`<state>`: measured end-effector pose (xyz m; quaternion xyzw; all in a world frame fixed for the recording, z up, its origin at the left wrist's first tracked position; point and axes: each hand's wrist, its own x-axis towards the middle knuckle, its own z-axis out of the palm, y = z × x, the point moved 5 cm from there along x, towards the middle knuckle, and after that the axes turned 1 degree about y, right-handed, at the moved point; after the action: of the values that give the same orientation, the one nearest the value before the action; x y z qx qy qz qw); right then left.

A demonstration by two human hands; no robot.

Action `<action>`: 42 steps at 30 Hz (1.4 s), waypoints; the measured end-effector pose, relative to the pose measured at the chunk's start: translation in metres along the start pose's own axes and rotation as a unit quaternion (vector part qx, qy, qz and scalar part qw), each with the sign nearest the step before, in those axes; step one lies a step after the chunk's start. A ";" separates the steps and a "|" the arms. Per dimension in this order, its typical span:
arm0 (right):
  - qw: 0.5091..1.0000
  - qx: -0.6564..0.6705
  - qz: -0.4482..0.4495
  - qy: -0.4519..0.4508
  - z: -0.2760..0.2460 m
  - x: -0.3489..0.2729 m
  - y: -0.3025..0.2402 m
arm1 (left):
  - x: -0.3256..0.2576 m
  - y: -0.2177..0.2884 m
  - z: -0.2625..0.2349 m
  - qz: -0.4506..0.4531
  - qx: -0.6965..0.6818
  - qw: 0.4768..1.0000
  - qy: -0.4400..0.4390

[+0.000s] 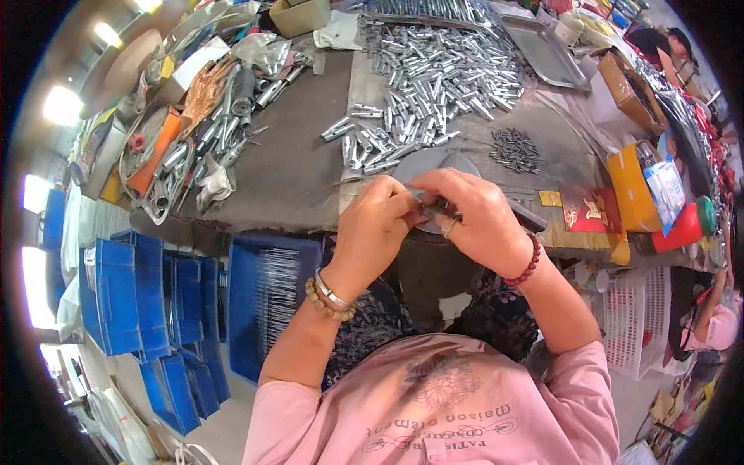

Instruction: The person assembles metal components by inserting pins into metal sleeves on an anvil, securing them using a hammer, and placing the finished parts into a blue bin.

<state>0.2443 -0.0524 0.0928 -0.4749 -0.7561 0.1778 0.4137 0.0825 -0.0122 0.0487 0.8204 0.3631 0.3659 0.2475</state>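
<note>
My left hand and my right hand meet at the table's near edge, in front of a round grey disc. Both are closed, fingertips pinched together around something small and dark that the fingers mostly hide. A dark bar shows beyond my right wrist; whether I hold it cannot be seen. Past the disc spreads a big heap of shiny metal tube-like parts. Right of it lies a small pile of short dark pins.
A blue bin of thin metal rods sits by my left forearm, near stacked blue bins. Tools and gloves clutter the table's left side. A metal tray, a red card and a white basket are on the right.
</note>
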 end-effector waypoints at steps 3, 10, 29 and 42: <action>0.996 0.062 0.069 -0.003 0.002 -0.005 0.004 | -0.001 0.003 -0.005 0.007 0.009 1.000 -0.023; 0.997 0.027 0.056 0.034 0.004 -0.014 0.015 | -0.001 0.002 -0.006 0.031 -0.011 0.999 -0.009; 0.993 -0.120 -0.019 0.014 0.010 -0.018 -0.002 | -0.001 -0.007 0.001 0.007 -0.059 0.998 -0.012; 0.971 -0.213 0.096 0.059 -0.045 -0.054 0.013 | -0.003 -0.005 -0.001 -0.015 -0.044 0.998 -0.036</action>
<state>0.2988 -0.0991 0.0867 -0.6320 -0.7016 0.0233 0.3283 0.0780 -0.0118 0.0449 0.8160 0.3495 0.3479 0.3015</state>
